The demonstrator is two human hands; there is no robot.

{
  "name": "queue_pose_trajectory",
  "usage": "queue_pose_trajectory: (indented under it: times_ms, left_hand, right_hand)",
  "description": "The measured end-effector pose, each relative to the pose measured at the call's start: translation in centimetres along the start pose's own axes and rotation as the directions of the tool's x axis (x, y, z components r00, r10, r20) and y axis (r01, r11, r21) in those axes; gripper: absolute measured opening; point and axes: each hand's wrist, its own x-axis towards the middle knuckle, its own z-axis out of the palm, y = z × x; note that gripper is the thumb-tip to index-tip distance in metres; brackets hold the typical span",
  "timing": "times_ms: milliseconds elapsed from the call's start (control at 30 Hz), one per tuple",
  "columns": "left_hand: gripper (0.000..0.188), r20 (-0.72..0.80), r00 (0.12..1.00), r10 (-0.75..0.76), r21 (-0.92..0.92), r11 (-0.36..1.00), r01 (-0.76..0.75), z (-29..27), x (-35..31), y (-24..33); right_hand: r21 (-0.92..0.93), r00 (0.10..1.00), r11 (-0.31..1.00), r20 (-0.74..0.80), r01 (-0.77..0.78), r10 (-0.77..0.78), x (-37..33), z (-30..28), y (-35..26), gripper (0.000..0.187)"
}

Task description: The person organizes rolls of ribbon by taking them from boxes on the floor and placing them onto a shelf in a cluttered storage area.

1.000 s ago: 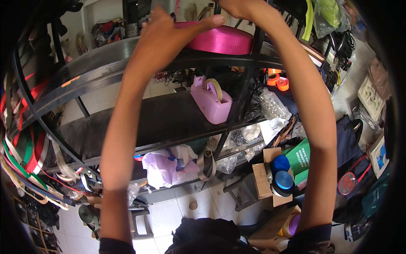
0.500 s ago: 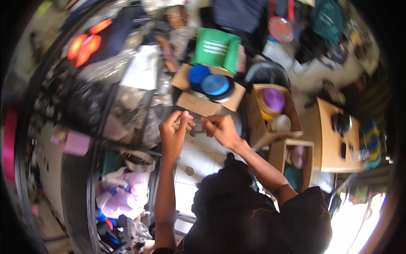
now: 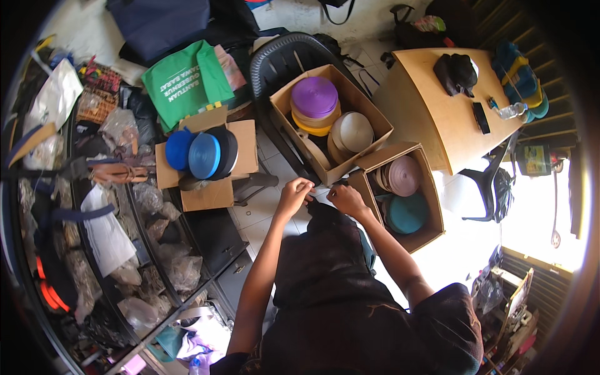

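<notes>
My left hand (image 3: 294, 197) is held out in front of my body with its fingertips pinched together. To its right, my right hand (image 3: 348, 200) has its fingers curled closed, a small gap away from the left. Whatever the fingers hold, if anything, is too small to make out. Just beyond both hands stands a cardboard box (image 3: 382, 136) holding a purple strap roll (image 3: 314, 97), a cream roll (image 3: 354, 132) and a yellow one. Close to my right hand is another box (image 3: 431, 242) with a pinkish roll (image 3: 403, 175) and a teal roll (image 3: 407, 214).
An open box (image 3: 209, 199) with blue strap rolls (image 3: 204, 156) sits left, beside a green bag (image 3: 187, 84). A black chair (image 3: 265, 65) stands behind the boxes. Shelves (image 3: 164, 275) with plastic-wrapped goods line the left. A wooden table (image 3: 431, 106) is at right.
The view has swung to the right, so boxes and shelves sit further left. My hands have come somewhat closer together, and the left fingers have drawn into a tighter pinch.
</notes>
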Motion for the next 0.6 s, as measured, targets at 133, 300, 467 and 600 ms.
queue_pose_trajectory:
  times_ms: [133,300,467,600]
  left_hand:
    - [0.022,0.008,0.999,-0.047,0.027,0.999,0.047,1.1,5.9,-1.0]
    - [0.024,-0.012,0.981,-0.193,0.043,0.98,0.193,-1.5,14.8,-0.7]
    - [0.024,-0.165,0.978,-0.129,0.289,0.941,0.173,-5.5,25.7,-1.0]
    - [0.03,-0.209,0.978,-0.015,0.453,0.885,0.11,-6.4,33.0,-0.5]
  right_hand:
    - [0.14,0.996,0.987,-0.002,-0.084,0.086,2.2,-0.9,2.3,0.032]
    - [0.413,0.989,0.907,-0.076,-0.085,0.128,8.9,2.1,6.3,0.036]
    - [0.417,0.943,0.905,-0.264,-0.079,0.204,18.2,0.0,5.4,0.05]
    - [0.462,0.874,0.867,-0.326,-0.184,0.36,25.2,-1.3,6.1,0.061]
